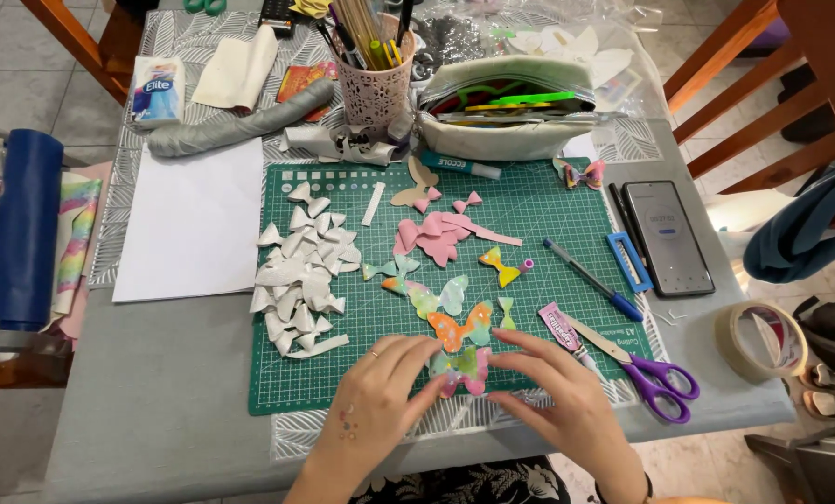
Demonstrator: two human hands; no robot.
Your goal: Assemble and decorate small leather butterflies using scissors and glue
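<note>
A grey table (pixel 156 392) bears a green cutting mat (pixel 529 215) and white paper (pixel 194 219).

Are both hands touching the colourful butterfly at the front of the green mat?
Touching. The head view shows fingertips of the left hand and right hand pressing on the rainbow butterfly from both sides.
</note>
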